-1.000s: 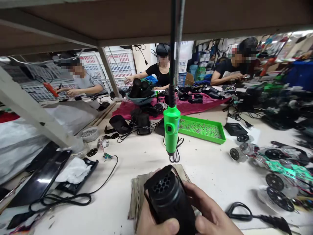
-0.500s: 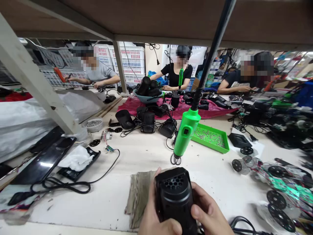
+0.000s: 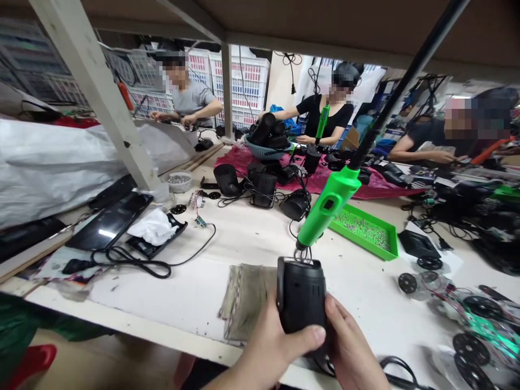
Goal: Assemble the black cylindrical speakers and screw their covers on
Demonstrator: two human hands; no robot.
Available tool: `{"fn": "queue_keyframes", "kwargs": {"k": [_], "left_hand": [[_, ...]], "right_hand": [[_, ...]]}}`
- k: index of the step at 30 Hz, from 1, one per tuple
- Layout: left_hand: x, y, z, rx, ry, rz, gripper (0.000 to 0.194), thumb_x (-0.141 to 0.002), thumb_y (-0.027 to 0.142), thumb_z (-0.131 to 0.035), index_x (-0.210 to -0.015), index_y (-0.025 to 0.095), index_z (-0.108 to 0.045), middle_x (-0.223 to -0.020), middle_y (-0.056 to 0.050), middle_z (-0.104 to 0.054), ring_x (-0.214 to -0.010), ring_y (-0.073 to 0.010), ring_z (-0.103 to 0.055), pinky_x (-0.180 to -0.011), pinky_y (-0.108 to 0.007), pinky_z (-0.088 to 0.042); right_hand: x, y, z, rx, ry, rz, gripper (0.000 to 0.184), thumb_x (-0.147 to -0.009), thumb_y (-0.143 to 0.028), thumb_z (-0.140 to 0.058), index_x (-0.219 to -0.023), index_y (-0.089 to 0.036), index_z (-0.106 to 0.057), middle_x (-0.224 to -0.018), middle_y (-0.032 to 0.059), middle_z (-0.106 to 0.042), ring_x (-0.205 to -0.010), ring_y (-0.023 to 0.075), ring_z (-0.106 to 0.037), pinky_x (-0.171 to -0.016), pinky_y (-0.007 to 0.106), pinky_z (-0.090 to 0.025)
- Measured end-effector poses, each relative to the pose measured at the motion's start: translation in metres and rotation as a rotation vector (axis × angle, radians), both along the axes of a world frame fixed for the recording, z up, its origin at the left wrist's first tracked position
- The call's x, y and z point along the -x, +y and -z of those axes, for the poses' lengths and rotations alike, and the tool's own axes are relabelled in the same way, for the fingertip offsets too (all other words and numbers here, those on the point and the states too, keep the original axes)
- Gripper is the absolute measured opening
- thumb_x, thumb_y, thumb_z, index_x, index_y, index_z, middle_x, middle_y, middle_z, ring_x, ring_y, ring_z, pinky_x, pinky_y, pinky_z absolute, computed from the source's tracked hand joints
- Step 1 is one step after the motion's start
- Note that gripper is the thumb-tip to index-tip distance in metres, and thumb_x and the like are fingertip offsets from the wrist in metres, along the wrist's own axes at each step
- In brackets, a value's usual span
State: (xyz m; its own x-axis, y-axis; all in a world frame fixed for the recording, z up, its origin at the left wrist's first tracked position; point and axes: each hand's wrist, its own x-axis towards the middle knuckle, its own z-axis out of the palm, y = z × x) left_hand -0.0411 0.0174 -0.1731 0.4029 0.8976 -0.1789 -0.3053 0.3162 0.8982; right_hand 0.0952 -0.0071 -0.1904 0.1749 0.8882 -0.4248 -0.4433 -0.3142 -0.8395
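Note:
Between both hands I hold a black plastic device housing (image 3: 303, 295), upright, with small slots on the side facing me. My left hand (image 3: 280, 336) is closed round its left side, the thumb lying across the lower front. My right hand (image 3: 345, 330) grips the right side; some of its fingers are hidden behind the housing. Just above the housing's top hangs a green electric screwdriver (image 3: 330, 206) on a dark cord, tilted, its wire loop close to the housing. Whether they touch I cannot tell. A folded greyish cloth (image 3: 247, 303) lies on the table behind my left hand.
A green tray (image 3: 365, 230) of small screws lies beyond the screwdriver. Clear housings with black fan wheels (image 3: 471, 349) crowd the right. To the left are a cable (image 3: 134, 262), a white post (image 3: 109, 103) and a tub of screws (image 3: 179, 181). Three people work opposite.
The housing has been tipped, so its honeycomb grille no longer faces me and its slotted side does. The view has shifted, and the screwdriver now leans more.

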Motion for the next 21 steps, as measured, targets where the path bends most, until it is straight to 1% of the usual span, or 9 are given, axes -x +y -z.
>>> {"fn": "queue_keyframes", "kwargs": {"k": [2, 5, 7, 8, 9, 11, 15, 18, 21], "left_hand": [[0.001, 0.005, -0.001, 0.139, -0.047, -0.018, 0.055, -0.063, 0.026, -0.082, -0.113, 0.016, -0.062, -0.109, -0.011, -0.072, -0.106, -0.0304, -0.063, -0.093, -0.040, -0.048], [0.002, 0.014, 0.000, 0.443, -0.161, -0.064, 0.043, -0.074, 0.035, -0.074, -0.109, 0.012, -0.065, -0.104, -0.014, -0.073, -0.099, -0.0282, -0.066, -0.084, -0.039, -0.053], [0.001, 0.018, 0.000, 0.584, -0.209, -0.096, 0.036, -0.083, 0.038, -0.065, -0.106, 0.010, -0.067, -0.103, -0.015, -0.073, -0.094, -0.0255, -0.067, -0.079, -0.037, -0.055], [0.001, 0.019, -0.001, 0.619, -0.221, -0.108, 0.035, -0.085, 0.038, -0.062, -0.106, 0.010, -0.067, -0.102, -0.015, -0.073, -0.091, -0.0241, -0.068, -0.078, -0.036, -0.055], [0.001, 0.020, -0.002, 0.637, -0.230, -0.116, 0.034, -0.086, 0.038, -0.061, -0.105, 0.010, -0.067, -0.101, -0.015, -0.073, -0.088, -0.0230, -0.068, -0.077, -0.035, -0.055], [0.000, 0.019, -0.004, 0.648, -0.238, -0.128, 0.035, -0.087, 0.038, -0.061, -0.105, 0.009, -0.067, -0.098, -0.015, -0.073, -0.083, -0.0216, -0.068, -0.074, -0.034, -0.055], [-0.002, 0.017, -0.006, 0.646, -0.234, -0.151, 0.037, -0.085, 0.039, -0.064, -0.104, 0.008, -0.068, -0.096, -0.015, -0.073, -0.080, -0.0212, -0.068, -0.071, -0.031, -0.055], [-0.004, 0.016, -0.005, 0.630, -0.242, -0.162, 0.034, -0.084, 0.037, -0.065, -0.103, 0.008, -0.068, -0.094, -0.015, -0.073, -0.081, -0.0215, -0.067, -0.072, -0.032, -0.055], [-0.005, 0.015, -0.006, 0.655, -0.228, -0.159, 0.031, -0.084, 0.036, -0.065, -0.102, 0.010, -0.069, -0.090, -0.012, -0.074, -0.077, -0.0197, -0.066, -0.069, -0.031, -0.055]], "right_hand": [[-0.001, 0.005, -0.009, -0.006, -0.117, -0.067, 0.065, -0.074, -0.060, -0.067, -0.121, -0.016, -0.057, -0.121, 0.0138, -0.065, -0.117, 0.0300, -0.057, -0.096, 0.043, -0.047], [-0.008, 0.011, -0.020, -0.063, -0.480, -0.084, 0.072, -0.074, -0.064, -0.064, -0.127, -0.017, -0.052, -0.137, 0.0137, -0.054, -0.126, 0.0293, -0.049, -0.100, 0.042, -0.043], [-0.015, 0.007, -0.024, -0.112, -0.764, -0.079, 0.063, -0.077, -0.065, -0.059, -0.121, -0.020, -0.055, -0.133, 0.0122, -0.056, -0.119, 0.0289, -0.053, -0.093, 0.040, -0.046], [-0.018, 0.003, -0.026, -0.130, -0.878, -0.101, 0.054, -0.080, -0.063, -0.056, -0.113, -0.021, -0.059, -0.124, 0.0110, -0.061, -0.112, 0.0280, -0.057, -0.089, 0.039, -0.047], [-0.020, -0.002, -0.027, -0.142, -0.966, -0.139, 0.045, -0.083, -0.062, -0.054, -0.103, -0.022, -0.062, -0.113, 0.0093, -0.066, -0.104, 0.0263, -0.060, -0.085, 0.037, -0.047], [-0.020, -0.013, -0.028, -0.145, -1.058, -0.230, 0.038, -0.086, -0.059, -0.051, -0.088, -0.023, -0.063, -0.093, 0.0054, -0.069, -0.089, 0.0226, -0.063, -0.078, 0.032, -0.047], [-0.009, -0.030, -0.026, -0.162, -1.187, -0.297, 0.029, -0.089, -0.053, -0.053, -0.096, -0.025, -0.062, -0.075, -0.0003, -0.067, -0.069, 0.0175, -0.063, -0.065, 0.027, -0.044], [-0.005, -0.032, -0.023, -0.399, -1.478, -0.237, 0.019, -0.096, -0.035, -0.047, -0.091, -0.023, -0.061, -0.073, 0.0007, -0.064, -0.066, 0.0169, -0.058, -0.063, 0.028, -0.040], [-0.007, -0.029, -0.024, -0.680, -1.802, -0.163, 0.017, -0.095, -0.018, -0.046, -0.084, -0.019, -0.059, -0.070, 0.0019, -0.057, -0.066, 0.0177, -0.050, -0.066, 0.030, -0.034]]}}
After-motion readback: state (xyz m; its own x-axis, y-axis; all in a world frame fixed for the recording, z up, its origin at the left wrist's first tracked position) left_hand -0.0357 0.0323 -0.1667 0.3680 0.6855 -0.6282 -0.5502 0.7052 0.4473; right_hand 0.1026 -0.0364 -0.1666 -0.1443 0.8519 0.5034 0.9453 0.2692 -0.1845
